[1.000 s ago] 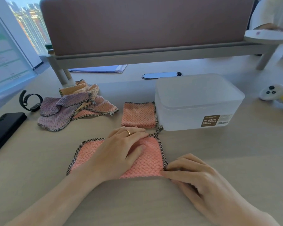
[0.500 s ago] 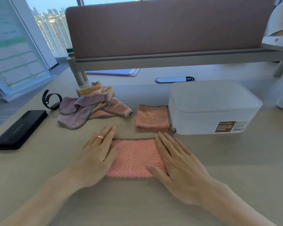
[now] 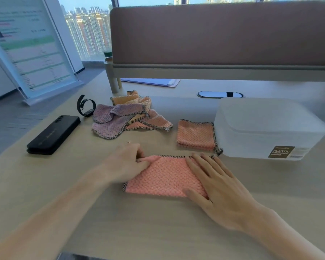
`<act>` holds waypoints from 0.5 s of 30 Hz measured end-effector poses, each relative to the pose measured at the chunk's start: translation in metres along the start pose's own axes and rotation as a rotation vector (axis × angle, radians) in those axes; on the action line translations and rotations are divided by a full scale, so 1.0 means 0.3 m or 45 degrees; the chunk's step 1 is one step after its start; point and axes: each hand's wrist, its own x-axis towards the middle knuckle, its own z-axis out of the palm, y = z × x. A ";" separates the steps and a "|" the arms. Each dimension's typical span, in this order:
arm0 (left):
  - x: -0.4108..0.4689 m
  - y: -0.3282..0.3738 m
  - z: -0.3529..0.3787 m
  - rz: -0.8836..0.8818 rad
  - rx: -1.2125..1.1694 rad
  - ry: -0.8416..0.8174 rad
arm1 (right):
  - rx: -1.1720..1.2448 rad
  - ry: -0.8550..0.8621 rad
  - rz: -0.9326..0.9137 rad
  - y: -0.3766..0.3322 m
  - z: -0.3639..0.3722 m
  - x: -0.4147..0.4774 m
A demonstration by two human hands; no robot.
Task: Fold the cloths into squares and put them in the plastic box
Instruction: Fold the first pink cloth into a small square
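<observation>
A pink cloth (image 3: 163, 177) with a dark checked edge lies folded in half on the table in front of me. My left hand (image 3: 126, 164) pinches its far left corner between thumb and fingers. My right hand (image 3: 216, 186) lies flat on the cloth's right part, fingers spread. A folded pink square cloth (image 3: 195, 135) rests just beyond, touching the left side of the frosted plastic box (image 3: 266, 128), whose lid is on. A loose heap of purple, orange and pink cloths (image 3: 126, 117) lies at the back left.
A black phone (image 3: 53, 135) and a black wristband (image 3: 84, 107) lie at the left. A desk divider on legs (image 3: 214, 34) runs along the back, with papers (image 3: 154, 82) under it. A slanted sign stand (image 3: 30, 49) is far left.
The cloth went from being folded over to lying as a half-size rectangle. My left hand moved from lying flat on it to pinching its far left corner. My view has shifted left and up.
</observation>
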 end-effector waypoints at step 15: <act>0.026 0.089 -0.107 -0.030 -1.016 -0.127 | -0.012 0.028 -0.030 0.013 0.003 -0.001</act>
